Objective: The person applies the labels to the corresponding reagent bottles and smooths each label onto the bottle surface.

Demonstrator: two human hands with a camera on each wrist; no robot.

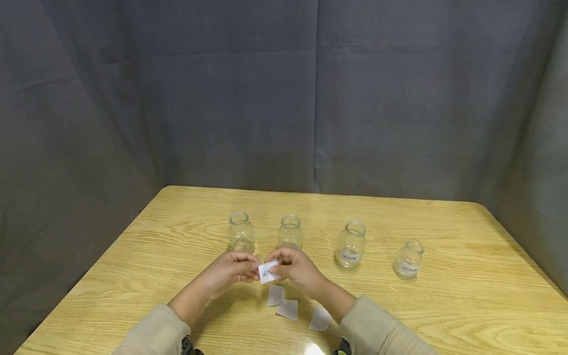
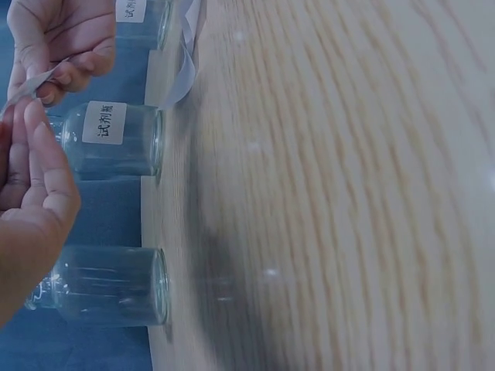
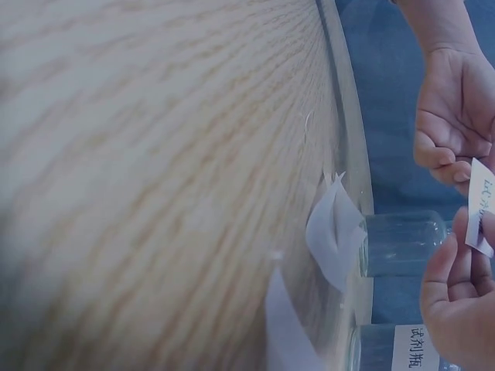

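Both hands meet over the table, holding a small white paper label [image 1: 267, 272] with handwritten characters. My left hand [image 1: 231, 271] pinches its left edge between thumb and fingers. The right hand [image 1: 296, 268] grips its right side, the thumb over part of the writing. Seen from the left wrist, the label [image 2: 32, 86] is nearly edge-on between the fingertips. Just beyond the hands stand a glass jar without a label [image 1: 241, 236] and, to its right, a labelled jar [image 2: 104, 139]; in the head view the right hand hides this second jar's lower part.
Further right stand a labelled glass jar [image 1: 350, 245] and a smaller labelled jar [image 1: 408, 259]. Three loose white paper pieces, one left [image 1: 275, 296], one middle [image 1: 287, 309] and one right [image 1: 320, 319], lie curled on the wooden table [image 1: 479, 296]. Grey cloth [image 1: 239, 108] hangs behind.
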